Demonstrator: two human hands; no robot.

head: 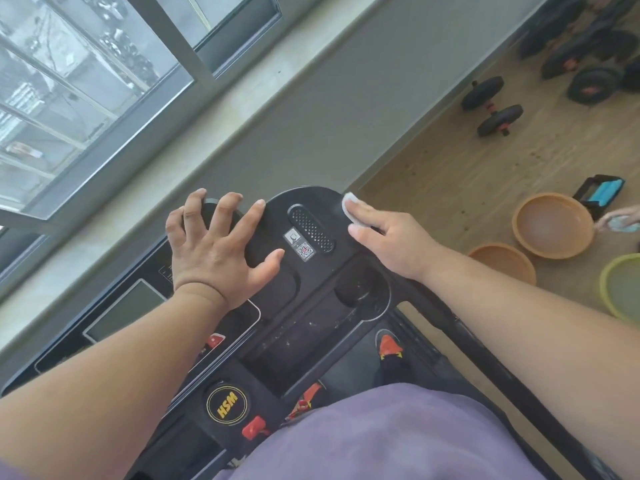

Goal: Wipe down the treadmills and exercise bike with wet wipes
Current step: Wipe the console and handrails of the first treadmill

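Note:
I stand on a black treadmill and look down on its console [311, 202]. My left hand [218, 251] rests on the console's top with its fingers spread, beside a speaker grille [311, 228] with a QR sticker. My right hand [384, 237] presses a white wet wipe [349, 204] flat against the console's far right corner, its fingers straight on top of the wipe. The grey display [121, 311] lies to the left under my left forearm. A cup recess [362, 292] with dust specks sits below my right hand.
A grey wall and a window [86, 81] stand just beyond the console. On the wooden floor to the right lie black dumbbells [491, 105], two orange basins [554, 223] and a green basin [623, 289]. Another person's hand [620, 221] holds something blue at the right edge.

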